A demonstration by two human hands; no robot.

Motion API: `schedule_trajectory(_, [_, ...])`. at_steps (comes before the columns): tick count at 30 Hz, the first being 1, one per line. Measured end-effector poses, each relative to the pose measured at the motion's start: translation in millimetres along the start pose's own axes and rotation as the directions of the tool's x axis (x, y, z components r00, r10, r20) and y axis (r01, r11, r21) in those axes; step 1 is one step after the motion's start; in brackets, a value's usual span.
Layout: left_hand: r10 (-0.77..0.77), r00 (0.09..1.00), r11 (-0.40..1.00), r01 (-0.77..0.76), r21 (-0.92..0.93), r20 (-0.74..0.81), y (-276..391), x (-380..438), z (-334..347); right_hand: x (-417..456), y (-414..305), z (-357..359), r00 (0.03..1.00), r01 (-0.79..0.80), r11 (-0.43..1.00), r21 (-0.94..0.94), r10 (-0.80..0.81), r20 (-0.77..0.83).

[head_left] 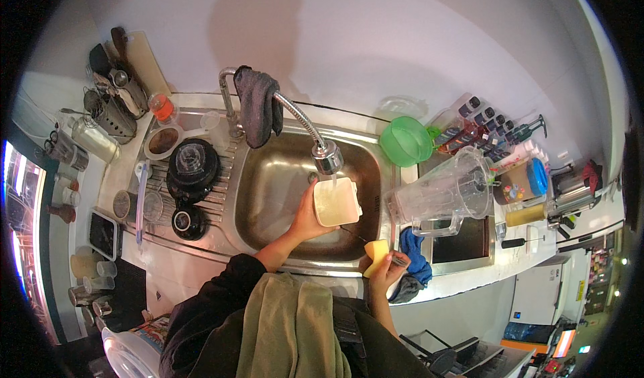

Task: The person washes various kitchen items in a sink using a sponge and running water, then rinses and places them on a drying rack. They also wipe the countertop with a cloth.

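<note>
My left hand (303,216) grips a cream-white square plastic container (332,208) over the stainless steel sink (261,222). Its open top faces up, right below the chrome faucet head (327,156), and a thin stream of water seems to run into it. At the sink's front right rim, my right hand (386,272) holds a yellow sponge (376,255). A slim metal utensil (400,261) is in that hand too; its thin dark shaft appears to reach toward the container, and its kind is unclear.
A grey cloth (259,106) hangs over the faucet neck. Black bowls (193,164) and a strainer (163,142) stand on the left drainboard. Right of the sink are a green plastic bowl (406,141), a clear blender jug (437,194), a blue cloth (415,254) and several bottles (465,129).
</note>
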State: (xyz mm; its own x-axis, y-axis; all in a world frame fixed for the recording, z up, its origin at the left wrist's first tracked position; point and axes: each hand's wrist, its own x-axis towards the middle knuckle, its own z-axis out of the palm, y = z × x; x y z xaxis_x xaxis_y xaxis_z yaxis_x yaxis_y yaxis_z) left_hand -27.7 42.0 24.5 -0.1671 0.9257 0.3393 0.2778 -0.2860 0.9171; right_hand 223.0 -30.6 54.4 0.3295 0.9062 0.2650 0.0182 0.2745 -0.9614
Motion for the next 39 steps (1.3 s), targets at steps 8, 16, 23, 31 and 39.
schedule_trajectory(8, [-0.009,1.000,1.000,0.009,-0.009,-0.010,-2,1,0,1,6,-3,1.000,0.023,1.000,-0.014,-0.023,0.003])
schedule_trajectory(16, [-0.014,1.000,0.999,0.014,-0.035,0.002,1,2,0,0,-1,1,1.000,-0.009,1.000,0.014,0.010,-0.008])
schedule_trajectory(23, [-0.033,0.999,0.997,0.033,-0.074,-0.005,-8,0,3,1,-1,8,0.994,0.012,0.997,0.078,-0.003,-0.108])
schedule_trajectory(31, [-0.048,0.997,0.997,0.045,-0.059,-0.057,-8,0,1,20,-61,-10,0.950,0.310,0.947,-0.089,-0.303,0.081])
schedule_trajectory(39, [0.008,0.996,0.996,-0.015,-0.085,-0.086,-9,3,1,34,-133,16,0.751,0.568,0.813,0.126,-0.575,0.323])
